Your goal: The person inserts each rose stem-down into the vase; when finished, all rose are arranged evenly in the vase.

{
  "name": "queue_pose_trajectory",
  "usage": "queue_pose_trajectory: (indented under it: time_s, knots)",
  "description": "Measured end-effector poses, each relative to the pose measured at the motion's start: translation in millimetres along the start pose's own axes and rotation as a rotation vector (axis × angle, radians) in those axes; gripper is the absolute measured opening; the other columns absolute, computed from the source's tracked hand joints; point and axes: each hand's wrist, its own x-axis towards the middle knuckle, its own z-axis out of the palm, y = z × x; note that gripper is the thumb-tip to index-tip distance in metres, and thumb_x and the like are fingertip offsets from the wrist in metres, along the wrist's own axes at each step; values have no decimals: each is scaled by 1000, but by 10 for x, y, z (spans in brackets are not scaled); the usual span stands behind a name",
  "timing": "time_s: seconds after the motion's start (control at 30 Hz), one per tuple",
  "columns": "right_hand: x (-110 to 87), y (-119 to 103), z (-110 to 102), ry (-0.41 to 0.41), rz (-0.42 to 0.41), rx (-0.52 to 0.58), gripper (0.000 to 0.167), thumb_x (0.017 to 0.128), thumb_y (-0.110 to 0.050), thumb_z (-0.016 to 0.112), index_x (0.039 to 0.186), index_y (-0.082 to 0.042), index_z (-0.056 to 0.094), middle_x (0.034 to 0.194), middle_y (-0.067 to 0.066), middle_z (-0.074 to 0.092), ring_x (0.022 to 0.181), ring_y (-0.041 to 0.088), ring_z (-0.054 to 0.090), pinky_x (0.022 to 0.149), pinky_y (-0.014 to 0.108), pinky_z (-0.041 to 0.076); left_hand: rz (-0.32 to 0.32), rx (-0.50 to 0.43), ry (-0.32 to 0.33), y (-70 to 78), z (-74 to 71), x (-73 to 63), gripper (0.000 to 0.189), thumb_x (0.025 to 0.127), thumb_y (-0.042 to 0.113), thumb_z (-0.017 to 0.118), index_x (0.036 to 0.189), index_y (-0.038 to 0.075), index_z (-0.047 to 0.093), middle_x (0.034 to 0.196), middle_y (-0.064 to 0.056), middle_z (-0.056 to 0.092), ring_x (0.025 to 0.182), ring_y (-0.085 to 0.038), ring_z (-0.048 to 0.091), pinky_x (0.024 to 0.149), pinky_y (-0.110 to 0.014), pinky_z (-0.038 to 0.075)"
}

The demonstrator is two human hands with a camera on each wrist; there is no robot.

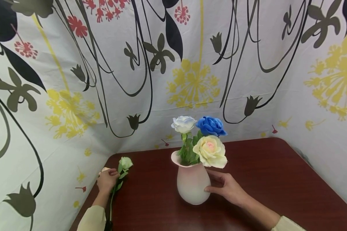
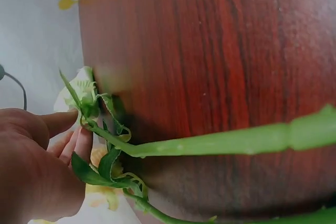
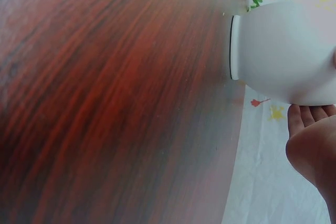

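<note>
My left hand is at the table's left side, its thumb and fingers pinching the stem of a pale greenish-white rose just below the bloom. That green stem runs toward the near side in the left wrist view. Beside it lies a second flower, a peach-yellow bloom partly covered by leaves and fingers. My right hand holds the white-pink vase by its right side, thumb in front and fingers behind. In the vase stand a white rose, a blue rose and a cream rose.
The dark red wood-grain table has rounded far corners. A white curtain with printed flowers surrounds it on the far, left and right sides. The cream rose overhangs the vase rim above my right fingers.
</note>
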Motion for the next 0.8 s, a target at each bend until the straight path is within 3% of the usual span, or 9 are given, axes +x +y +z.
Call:
queue_pose_trajectory:
  time_s: [0.17,0.23,0.4,0.5,0.7,0.8]
  knots:
    - [-3,5,-1,-1,1,8,67,95,-18,83,154,-4,54,153,16,57,136,38,59,104,37,56,21,36,-15,28,26,-5,33,95,12,74,121,-8,73,111,-18,78,132,-55,51,113,-71,33]
    - [-4,6,-1,0,2,4,67,95,-18,83,154,-4,54,153,16,57,136,37,59,104,37,56,30,52,-24,42,34,-14,31,95,12,74,119,-7,73,109,-17,79,130,-54,53,112,-72,34]
    - [-2,1,-1,5,1,-6,68,95,-19,84,154,-5,55,153,16,58,135,35,60,104,36,56,43,97,-10,70,64,-28,24,93,12,72,109,-4,77,100,-15,80,105,-46,69,100,-69,47]
    - [-2,-4,-2,7,-1,-10,68,95,-19,84,154,-5,55,153,15,58,135,35,60,104,35,56,39,116,5,86,78,-21,20,89,12,72,101,-2,79,97,-16,79,99,-47,69,93,-68,50]
    - [-7,-10,-3,6,-5,-15,67,95,-19,84,154,-4,55,152,15,58,135,34,61,104,35,56,27,127,2,118,41,-7,16,89,12,73,93,-1,80,114,-29,70,126,-63,49,100,-73,44]
    - [-13,-13,-3,0,-1,-11,68,95,-19,84,154,-5,54,153,15,58,135,34,60,104,35,56,36,121,11,131,-2,2,17,90,15,74,93,-1,82,117,-31,68,121,-61,52,96,-71,46]
